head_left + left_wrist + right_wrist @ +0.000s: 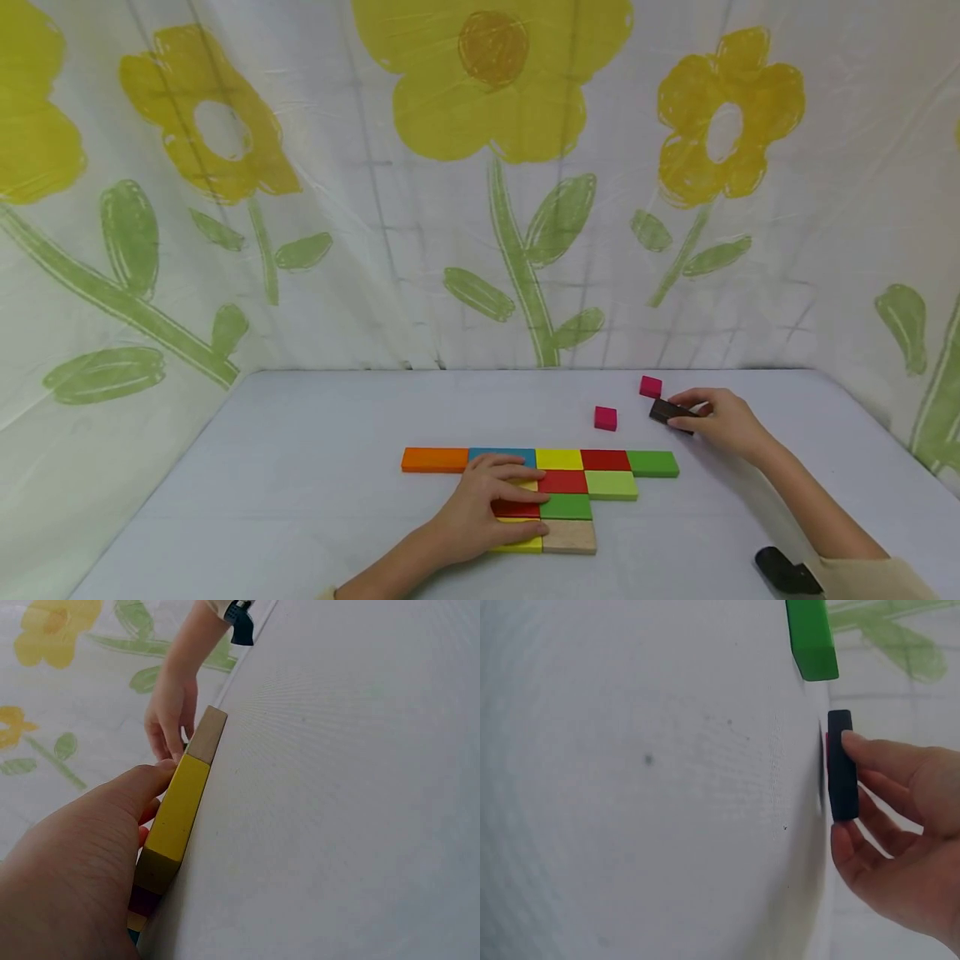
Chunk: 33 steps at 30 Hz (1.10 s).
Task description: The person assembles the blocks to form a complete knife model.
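My right hand pinches a black wooden block between thumb and fingers at the table's far right. In the right wrist view the block is held by its edges, close over the table. My left hand rests over the left part of a flat layout of coloured blocks, its fingers spread. The thumb lies at the seam between a yellow block and a plain wood block. Under the fingers are a red block and part of a blue block; the palm hides other pieces.
The back row runs from an orange block to a green block. A lime block ends the second row. Two small pink cubes, a nearer cube and a farther cube, lie near the black block. A flowered curtain hangs behind.
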Available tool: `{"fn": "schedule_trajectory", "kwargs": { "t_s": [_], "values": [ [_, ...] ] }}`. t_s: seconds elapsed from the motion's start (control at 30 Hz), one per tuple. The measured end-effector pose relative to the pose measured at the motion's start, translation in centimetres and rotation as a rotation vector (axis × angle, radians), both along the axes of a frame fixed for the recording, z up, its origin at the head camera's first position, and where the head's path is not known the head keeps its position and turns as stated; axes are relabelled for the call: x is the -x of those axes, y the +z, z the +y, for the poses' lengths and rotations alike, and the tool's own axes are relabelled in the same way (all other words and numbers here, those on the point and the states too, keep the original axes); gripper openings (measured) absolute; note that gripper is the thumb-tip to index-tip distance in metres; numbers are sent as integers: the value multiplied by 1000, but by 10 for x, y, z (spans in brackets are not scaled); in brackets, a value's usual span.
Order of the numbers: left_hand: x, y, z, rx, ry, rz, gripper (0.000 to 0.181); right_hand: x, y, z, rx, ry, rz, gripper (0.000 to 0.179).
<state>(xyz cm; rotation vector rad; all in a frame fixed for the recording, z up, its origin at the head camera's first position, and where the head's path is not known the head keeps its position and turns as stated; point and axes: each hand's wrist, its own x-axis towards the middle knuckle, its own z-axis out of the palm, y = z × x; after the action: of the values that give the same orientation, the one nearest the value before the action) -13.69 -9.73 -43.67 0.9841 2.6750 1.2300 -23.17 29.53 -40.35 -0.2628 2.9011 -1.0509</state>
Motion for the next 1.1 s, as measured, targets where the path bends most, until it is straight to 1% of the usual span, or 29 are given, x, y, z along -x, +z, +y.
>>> {"fn": "schedule_trajectory", "kwargs": {
  "t_s": [0.1,0.4,0.73,0.93,1.1],
  "values": [
    [0,0,0,2,-1,-3,38,-3,2,-2,-3,10,14,41],
    [0,0,0,17,2,-5,38,-18,13,-13,-13,80,63,39],
    [0,0,0,5,2,-2,38,-36,21,-25,21,151,113,33],
    [0,0,-1,2,0,8,38,-46,23,-33,31,179,124,33],
    [0,-1,-1,-3,-5,10,38,-54,23,-37,60,234,145,32]
  ]
}}
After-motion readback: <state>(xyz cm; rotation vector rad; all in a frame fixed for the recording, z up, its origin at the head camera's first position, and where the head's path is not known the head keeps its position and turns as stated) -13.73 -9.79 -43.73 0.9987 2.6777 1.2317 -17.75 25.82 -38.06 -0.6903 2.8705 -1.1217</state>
